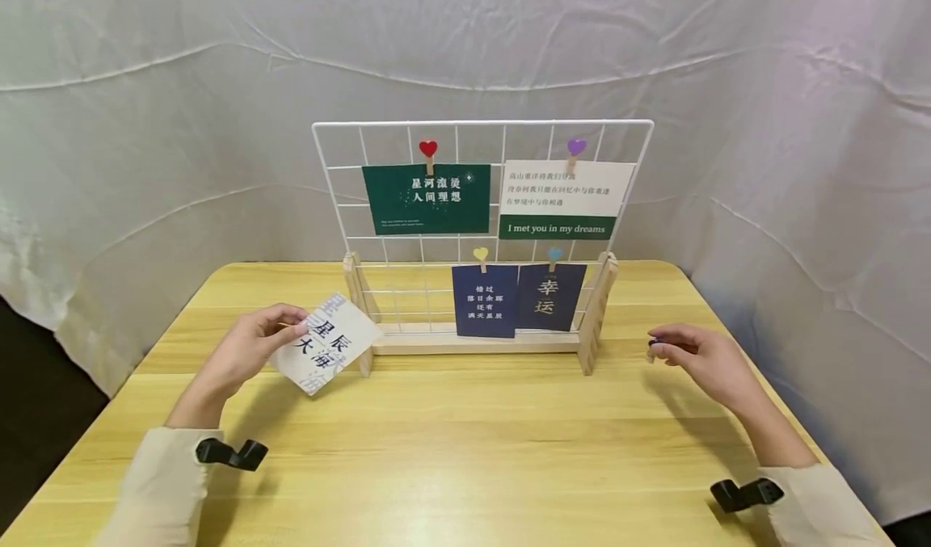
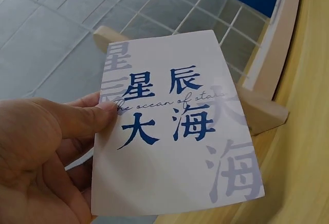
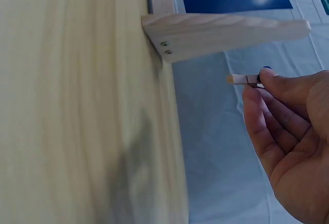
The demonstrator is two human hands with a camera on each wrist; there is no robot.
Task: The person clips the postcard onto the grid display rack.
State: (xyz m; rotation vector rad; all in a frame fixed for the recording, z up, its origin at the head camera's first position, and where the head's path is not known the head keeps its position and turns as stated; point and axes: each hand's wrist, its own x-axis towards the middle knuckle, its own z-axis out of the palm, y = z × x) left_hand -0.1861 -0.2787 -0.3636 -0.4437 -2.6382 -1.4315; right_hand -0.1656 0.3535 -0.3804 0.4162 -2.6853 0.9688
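My left hand (image 1: 250, 345) pinches a white card (image 2: 169, 167) by its left edge, thumb on the printed face. Large dark blue characters and paler ones cover that face, with a line of script between. The card is tilted, near the left foot of the wire grid rack (image 1: 483, 121). To the right of the rack, my right hand (image 1: 701, 361) pinches a small wooden clothespin (image 3: 241, 79) between thumb and forefinger. A dark blue tip shows at the clothespin's held end, mostly covered by the fingers.
On the rack, heart clips hold a green card (image 1: 429, 216), a white-and-green card (image 1: 563, 183) and two navy cards (image 1: 483, 288). Wooden feet (image 1: 598, 321) support it on the wooden table (image 1: 465, 450). A pale cloth (image 1: 465, 46) hangs behind.
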